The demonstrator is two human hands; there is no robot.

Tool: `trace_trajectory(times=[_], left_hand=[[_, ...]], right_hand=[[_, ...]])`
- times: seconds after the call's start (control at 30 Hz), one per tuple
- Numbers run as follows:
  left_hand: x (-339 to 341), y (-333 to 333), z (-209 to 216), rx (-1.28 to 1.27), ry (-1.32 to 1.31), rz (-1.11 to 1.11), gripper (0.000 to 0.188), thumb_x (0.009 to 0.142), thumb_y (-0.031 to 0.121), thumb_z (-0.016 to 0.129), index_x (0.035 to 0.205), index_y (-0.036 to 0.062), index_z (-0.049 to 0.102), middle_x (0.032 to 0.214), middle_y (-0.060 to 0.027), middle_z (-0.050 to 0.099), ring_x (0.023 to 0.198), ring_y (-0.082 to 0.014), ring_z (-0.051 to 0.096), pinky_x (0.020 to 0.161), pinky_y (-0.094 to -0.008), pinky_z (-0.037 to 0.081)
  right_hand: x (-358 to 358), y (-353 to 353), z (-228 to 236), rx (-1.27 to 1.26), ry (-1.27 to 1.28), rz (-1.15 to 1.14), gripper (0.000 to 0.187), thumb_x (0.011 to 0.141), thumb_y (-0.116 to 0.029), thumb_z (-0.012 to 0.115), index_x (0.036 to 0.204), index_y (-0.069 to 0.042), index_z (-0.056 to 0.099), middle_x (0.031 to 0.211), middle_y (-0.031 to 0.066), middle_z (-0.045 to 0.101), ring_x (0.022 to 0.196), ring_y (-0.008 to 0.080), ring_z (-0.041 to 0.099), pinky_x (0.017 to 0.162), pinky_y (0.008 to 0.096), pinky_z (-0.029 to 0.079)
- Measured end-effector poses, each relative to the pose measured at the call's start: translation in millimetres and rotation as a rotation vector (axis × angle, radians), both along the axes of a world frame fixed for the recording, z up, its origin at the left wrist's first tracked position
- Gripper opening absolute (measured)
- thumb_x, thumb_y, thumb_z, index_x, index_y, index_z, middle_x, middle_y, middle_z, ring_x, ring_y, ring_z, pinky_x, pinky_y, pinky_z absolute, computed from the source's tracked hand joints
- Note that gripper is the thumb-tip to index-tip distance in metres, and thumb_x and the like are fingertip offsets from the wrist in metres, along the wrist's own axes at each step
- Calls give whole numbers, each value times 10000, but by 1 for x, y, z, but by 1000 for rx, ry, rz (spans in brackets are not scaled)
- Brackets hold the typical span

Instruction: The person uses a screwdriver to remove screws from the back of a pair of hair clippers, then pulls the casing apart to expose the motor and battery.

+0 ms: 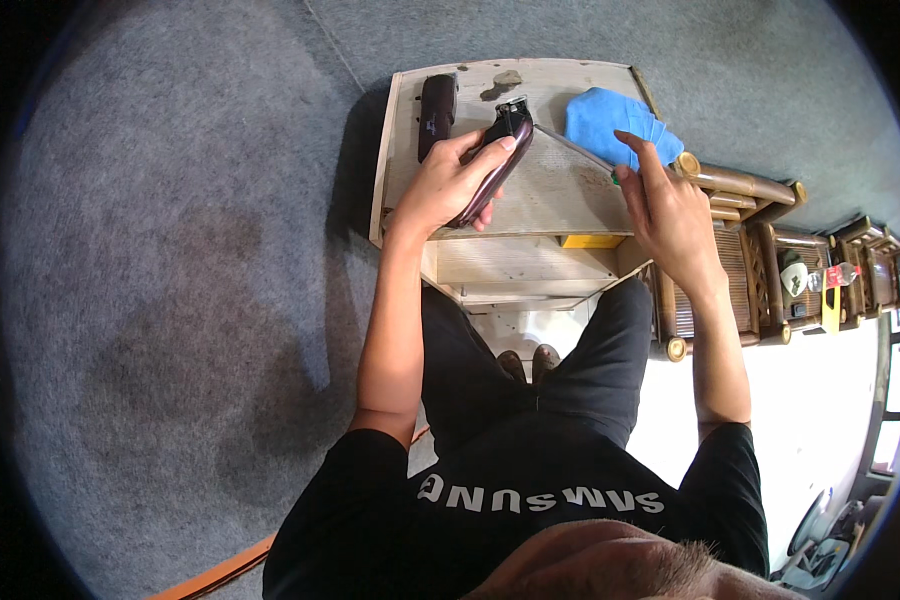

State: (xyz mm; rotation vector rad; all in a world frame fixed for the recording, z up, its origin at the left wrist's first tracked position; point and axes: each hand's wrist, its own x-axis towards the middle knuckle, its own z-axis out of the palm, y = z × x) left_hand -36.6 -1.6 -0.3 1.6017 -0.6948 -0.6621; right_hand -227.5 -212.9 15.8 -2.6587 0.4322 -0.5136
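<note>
Bare wood on the worktop leaves a lane from the near edge, between the clipper and the right hand. The screwdriver slants across its far end; blue cloth obstructs the right edge, a dark elongated device the far left corner.

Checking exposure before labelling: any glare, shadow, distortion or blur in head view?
Head view: bright floor at right looks blown out; head view: dark shadow left of the wooden table; head view: fisheye leaves black corners; head view: hair clipper shows no obvious motion blur.
</note>
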Motion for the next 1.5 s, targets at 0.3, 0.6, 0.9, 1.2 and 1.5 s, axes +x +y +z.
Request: trace_trajectory(times=[0.3,0.6,0.9,1.2,1.5], left_hand=[[0,1,-1,-20,-6,-6,441,1035,430,678,1014,-10,666,714,-73,657,464,-130,623,408,-284,525],[1,-1,1,-1,-3,29,445,1032,420,680,1003,-23,656,705,-83,650,463,-143,632,397,-302,534],[-6,-2,7,42,12,56,433,1028,417,686,1006,-15,657,702,-84,644,454,-143,622,391,-300,515],[-8,-3,8,90,21,90,402,1056,439,639,1029,37,636,692,-61,638,465,-131,611,409,-293,514],[-10,-4,9,81,4,95,403,1060,447,631,1011,47,635,689,-51,637,465,-125,615,409,-289,516]], right_hand=[[4,-1,-12,-154,-265,103,472,1033,-197,675,1477,-128,529,975,141,735,870,310,717,716,443,542],[16,-13,-20,-261,-377,201,479,999,-265,713,1437,-130,573,914,120,700,850,281,713,678,449,579],[16,-18,-38,123,-296,31,392,984,-183,716,1368,-145,648,870,135,733,783,303,746,728,420,575],[14,-19,-37,292,-416,180,520,877,-170,860,1361,-129,676,846,50,645,750,171,613,738,327,529],[20,-25,-48,193,-373,121,368,915,-351,822,1027,-1,789,882,158,778,635,219,680,625,349,531]])
